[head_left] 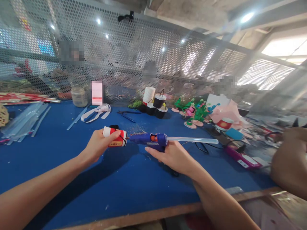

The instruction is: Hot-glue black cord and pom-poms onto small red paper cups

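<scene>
The table [59, 166] at the lower centre is covered in matt blue cloth, with a bare wooden edge along the bottom. The glue gun [151, 140] at centre is glossy blue plastic; its glue stick [192, 140] is smooth and translucent. The cup [115, 137] beside it looks like paper, red and white. More clear sticks [24, 119] lie at far left. The screen [144, 57] across the top is perforated metal, dull grey.

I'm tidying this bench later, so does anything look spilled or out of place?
Small specks litter the blue table behind the glue gun, near the red cup. Nothing looks damaged.
</scene>
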The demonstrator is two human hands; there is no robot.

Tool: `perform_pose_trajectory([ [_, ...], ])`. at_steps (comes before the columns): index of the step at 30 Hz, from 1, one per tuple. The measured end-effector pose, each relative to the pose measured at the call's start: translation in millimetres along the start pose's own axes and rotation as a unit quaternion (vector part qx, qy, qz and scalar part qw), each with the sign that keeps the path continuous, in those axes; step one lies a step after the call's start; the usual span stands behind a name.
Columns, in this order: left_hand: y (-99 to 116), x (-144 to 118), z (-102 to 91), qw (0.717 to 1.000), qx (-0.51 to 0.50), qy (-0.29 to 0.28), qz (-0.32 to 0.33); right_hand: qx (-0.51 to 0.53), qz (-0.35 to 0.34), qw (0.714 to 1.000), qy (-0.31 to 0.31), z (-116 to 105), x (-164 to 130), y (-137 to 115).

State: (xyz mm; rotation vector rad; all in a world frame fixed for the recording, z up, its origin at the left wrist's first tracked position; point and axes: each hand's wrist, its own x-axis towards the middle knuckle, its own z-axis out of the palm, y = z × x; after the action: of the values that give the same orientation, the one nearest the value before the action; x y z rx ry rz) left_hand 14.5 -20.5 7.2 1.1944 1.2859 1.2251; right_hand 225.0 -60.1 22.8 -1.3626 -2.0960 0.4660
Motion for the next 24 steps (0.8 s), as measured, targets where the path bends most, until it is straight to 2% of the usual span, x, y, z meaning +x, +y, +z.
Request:
perform_pose_trajectory([
  [15, 0.2, -1.5, 1.2, 1.000, -0.006, -0.004, -0.006, -0.035, -0.034, 0.999, 0.004, 0.1, -0.4, 3.7],
  [24, -0.8, -2.5, 1.7, 1.000, 0.004, -0.014, 0.008, 0.007, 0.004, 1.000, 0.006, -3.7, -1.5, 1.1],
])
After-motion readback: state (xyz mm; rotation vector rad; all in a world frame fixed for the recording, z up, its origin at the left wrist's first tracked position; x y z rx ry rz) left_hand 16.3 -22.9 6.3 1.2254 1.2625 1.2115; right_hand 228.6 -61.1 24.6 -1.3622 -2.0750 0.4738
